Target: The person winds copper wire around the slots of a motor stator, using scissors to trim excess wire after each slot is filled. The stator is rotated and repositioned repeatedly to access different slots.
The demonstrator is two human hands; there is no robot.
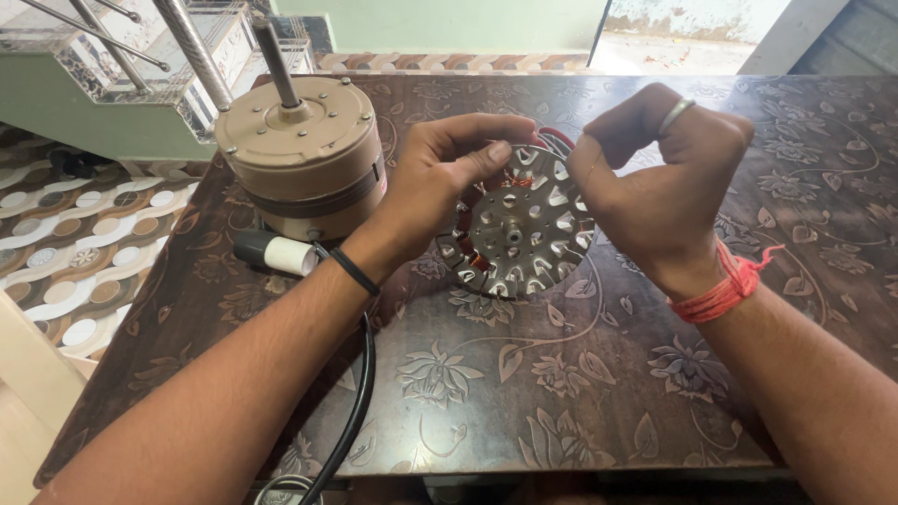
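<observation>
Both hands clamped on the metal stator disc (pixel 526 224), mid-table: left hand (pixel 440 182) pinching the far rim, right hand (pixel 655 178) closed on what looks like thin wire. Stiff, weighty steel; fragile windings. Best gripped by the rim. Tan motor housing (pixel 304 154) far left.

Bright daylight from the doorway ahead, soft shadows, sharp focus, slight wide-angle bending at edges

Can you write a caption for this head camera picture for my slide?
Two hands hold a metal motor part beside a tan motor.
</observation>
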